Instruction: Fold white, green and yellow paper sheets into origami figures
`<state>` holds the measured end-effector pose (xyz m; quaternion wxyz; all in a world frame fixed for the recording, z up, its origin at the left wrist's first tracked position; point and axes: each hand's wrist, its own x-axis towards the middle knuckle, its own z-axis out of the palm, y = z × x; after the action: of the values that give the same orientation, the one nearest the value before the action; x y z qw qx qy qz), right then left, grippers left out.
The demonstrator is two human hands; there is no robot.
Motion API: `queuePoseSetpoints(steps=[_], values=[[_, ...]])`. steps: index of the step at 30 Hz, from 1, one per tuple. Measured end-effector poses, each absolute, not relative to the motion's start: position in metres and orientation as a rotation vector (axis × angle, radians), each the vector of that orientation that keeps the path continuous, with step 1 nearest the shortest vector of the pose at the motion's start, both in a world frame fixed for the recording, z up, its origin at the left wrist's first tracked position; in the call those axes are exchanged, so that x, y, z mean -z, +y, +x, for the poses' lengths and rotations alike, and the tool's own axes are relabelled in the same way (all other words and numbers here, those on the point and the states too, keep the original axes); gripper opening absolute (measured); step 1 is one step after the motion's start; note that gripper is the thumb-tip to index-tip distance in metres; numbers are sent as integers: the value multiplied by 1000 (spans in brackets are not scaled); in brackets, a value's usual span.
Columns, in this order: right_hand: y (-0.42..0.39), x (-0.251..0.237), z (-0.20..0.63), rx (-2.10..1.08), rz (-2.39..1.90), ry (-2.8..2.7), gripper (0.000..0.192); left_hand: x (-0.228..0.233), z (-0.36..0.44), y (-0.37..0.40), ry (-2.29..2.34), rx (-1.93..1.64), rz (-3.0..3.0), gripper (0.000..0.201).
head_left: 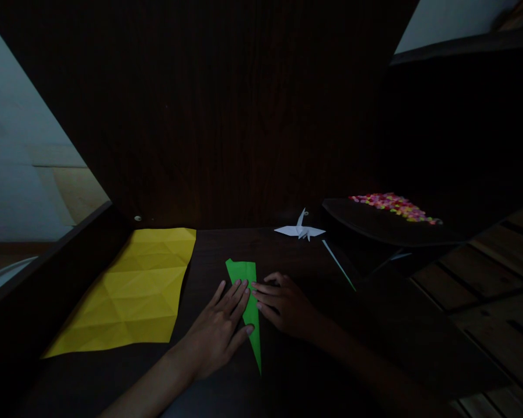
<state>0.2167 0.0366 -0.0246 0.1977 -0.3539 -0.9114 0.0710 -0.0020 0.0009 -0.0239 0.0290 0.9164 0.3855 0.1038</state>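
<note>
A: Where is the green paper (249,302), taking the yellow sheet (133,290) as the mark?

B: Just to the right of the yellow sheet's right edge, apart from it, with a strip of bare dark table (204,255) between the two. It is folded into a long narrow wedge, broad end away from the person, sharp tip toward them.

A: And the hands?

B: The left hand (220,328) lies flat on the wedge's left edge, fingers stretched out and close together, pressing down rather than gripping. The right hand (283,305) sits on the far side of the wedge from the yellow sheet, fingers loosely curled, the tips touching the paper's right edge. Neither hand pinches or lifts it. The fingertips of both hands nearly meet over the fold.

A: What else lies beyond?

B: Farther right and back from the yellow sheet stands a white paper crane (300,230), well apart from the hands. Right of it a thin pale strip (339,265) runs slantwise toward the table's right edge. Farther right still, a dark tray (375,223) holds a heap of small bright pieces (394,206); it is too dim to tell what they are.

A: Open room?

B: Bare tabletop between the wedge's broad end and the back panel, and between the right hand and the thin strip. The yellow sheet reaches close to the table's left edge.
</note>
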Motion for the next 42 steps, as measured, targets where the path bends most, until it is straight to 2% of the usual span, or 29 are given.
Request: queuePoseSetpoints(steps=[11, 26, 32, 42], values=[[37, 24, 216, -157, -1107, -2499, 26, 21, 1, 2, 1110, -353, 2882, 49], [38, 31, 215, -150, -1129, -2474, 30, 17, -1, -7, 1045, -282, 2896, 59], [42, 33, 214, -93, -1132, -2445, 28, 21, -1, -11, 1021, -372, 2890, 62], [45, 33, 213, -36, -1144, -2427, 29, 16, -1, -13, 966, -363, 2930, 58]])
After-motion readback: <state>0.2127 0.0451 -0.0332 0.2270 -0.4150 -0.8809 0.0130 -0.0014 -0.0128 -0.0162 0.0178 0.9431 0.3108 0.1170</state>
